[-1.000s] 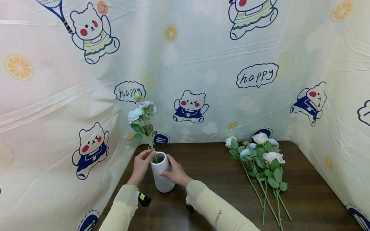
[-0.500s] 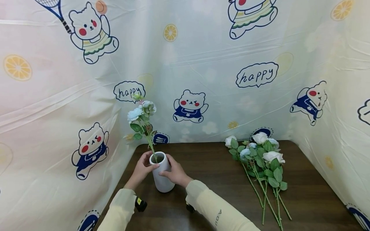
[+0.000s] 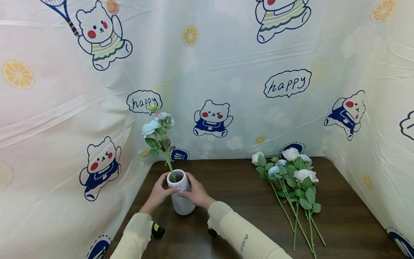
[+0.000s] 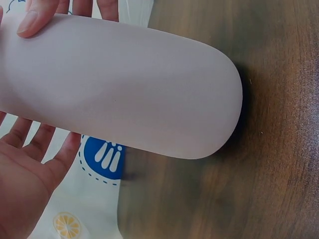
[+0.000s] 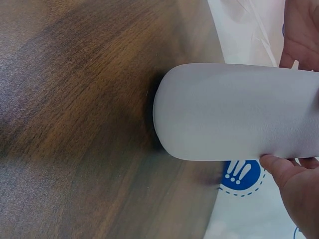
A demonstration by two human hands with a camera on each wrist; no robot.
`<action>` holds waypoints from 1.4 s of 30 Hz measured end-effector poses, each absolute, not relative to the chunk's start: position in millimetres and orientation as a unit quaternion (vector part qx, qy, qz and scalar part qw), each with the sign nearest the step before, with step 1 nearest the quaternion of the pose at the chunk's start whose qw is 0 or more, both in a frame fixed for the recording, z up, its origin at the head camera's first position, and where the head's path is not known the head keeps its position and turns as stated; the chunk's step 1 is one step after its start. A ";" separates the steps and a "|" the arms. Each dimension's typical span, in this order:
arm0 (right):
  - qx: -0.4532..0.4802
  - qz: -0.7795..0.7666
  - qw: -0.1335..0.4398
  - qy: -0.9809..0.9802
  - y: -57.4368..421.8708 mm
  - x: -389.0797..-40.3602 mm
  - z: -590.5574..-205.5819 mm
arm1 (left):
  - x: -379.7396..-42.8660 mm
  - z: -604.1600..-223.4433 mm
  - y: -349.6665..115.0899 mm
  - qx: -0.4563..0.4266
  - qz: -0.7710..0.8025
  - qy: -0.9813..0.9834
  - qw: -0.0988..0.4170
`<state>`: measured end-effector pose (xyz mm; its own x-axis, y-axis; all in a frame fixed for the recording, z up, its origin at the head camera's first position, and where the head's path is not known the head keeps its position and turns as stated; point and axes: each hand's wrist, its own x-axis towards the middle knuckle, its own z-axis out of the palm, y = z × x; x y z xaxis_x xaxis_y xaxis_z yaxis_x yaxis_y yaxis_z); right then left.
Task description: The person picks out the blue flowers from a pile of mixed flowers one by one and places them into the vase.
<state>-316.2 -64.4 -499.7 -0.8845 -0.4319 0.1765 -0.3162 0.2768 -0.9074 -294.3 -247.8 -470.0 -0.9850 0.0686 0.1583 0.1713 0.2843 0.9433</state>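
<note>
A white vase (image 3: 183, 205) stands upright on the dark wooden table, held from both sides near its top. My left hand (image 3: 158, 193) grips its left side, the thumb across the front just below the rim. On the right side my right hand (image 3: 198, 194) holds it, thumb in front and fingers behind. One light-blue rose stem (image 3: 162, 138) with green leaves stands in the mouth, leaning left; its lower end is hidden inside. Both wrist views show the smooth vase body (image 4: 124, 89) down to its rounded base.
Several white and light-blue roses (image 3: 297, 183) lie on the right of the table (image 3: 233, 187), blooms toward the back and stems toward the front. A patterned cloth (image 3: 239, 118) hangs behind and along both sides.
My left hand has let go of the rose stem and come down onto the vase's left side. The right hand keeps its hold, and the stem stays leaning in the vase.
</note>
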 end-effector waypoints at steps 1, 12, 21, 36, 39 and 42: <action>-0.233 -0.554 0.053 0.798 -64.4 -316.4 -499.5 | -292.1 -466.2 -246.3 -0.074 -0.593 -0.801 0.040; -0.236 -0.551 0.052 0.799 -65.7 -316.7 -500.2 | -297.8 -474.8 -251.3 -0.067 -0.580 -0.811 0.039; -0.239 -0.551 0.053 0.798 -64.9 -314.1 -493.7 | -305.4 -487.1 -257.0 -0.070 -0.581 -0.809 0.047; -0.223 -0.553 0.082 0.799 -43.0 -319.5 -485.7 | -306.4 -489.7 -256.2 -0.061 -0.578 -0.812 0.046; -0.219 -0.547 0.082 0.804 -34.6 -322.5 -483.3 | -306.1 -490.4 -255.7 -0.062 -0.581 -0.810 0.051; -0.217 -0.543 0.075 0.807 -25.5 -325.1 -479.0 | -305.7 -491.3 -255.1 -0.062 -0.580 -0.810 0.053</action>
<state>-325.1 -25.5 -479.0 -0.8944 -0.4324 0.1142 -0.2687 0.3154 -0.9101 -305.7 -255.1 -491.3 -0.9868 0.0391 0.1569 0.1611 0.3190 0.9340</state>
